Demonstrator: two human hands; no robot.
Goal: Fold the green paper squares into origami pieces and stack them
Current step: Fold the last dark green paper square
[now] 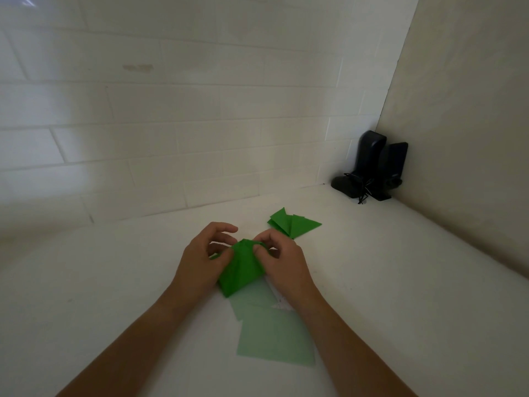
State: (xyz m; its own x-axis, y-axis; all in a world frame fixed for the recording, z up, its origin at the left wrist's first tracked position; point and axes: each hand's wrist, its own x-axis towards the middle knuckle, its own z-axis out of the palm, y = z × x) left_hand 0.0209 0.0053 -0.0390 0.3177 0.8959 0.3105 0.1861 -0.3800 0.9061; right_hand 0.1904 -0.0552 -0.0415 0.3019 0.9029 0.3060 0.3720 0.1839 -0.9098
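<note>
Green paper piece [240, 267]: matte, creased, part-folded, roughly triangular, held over the white counter [400, 267]; left hand [200, 259] and right hand [283, 262] both pinch its upper edges. Folded pieces [292, 223]: small stack of pointed triangles behind. Flat pale-green squares [272, 336]: overlapping, count unclear. Two black speakers [375, 167] in corner; no legible writing.

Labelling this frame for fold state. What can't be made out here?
All in the head view:
- Fold lines of the green piece: its sides are covered by the left hand and right hand.
- Number of pieces in the folded stack: they overlap, too small to count.
- Number of pale flat sheets: overlapping, near end under the held piece.
- The black objects in the corner: too dark to identify.
</note>
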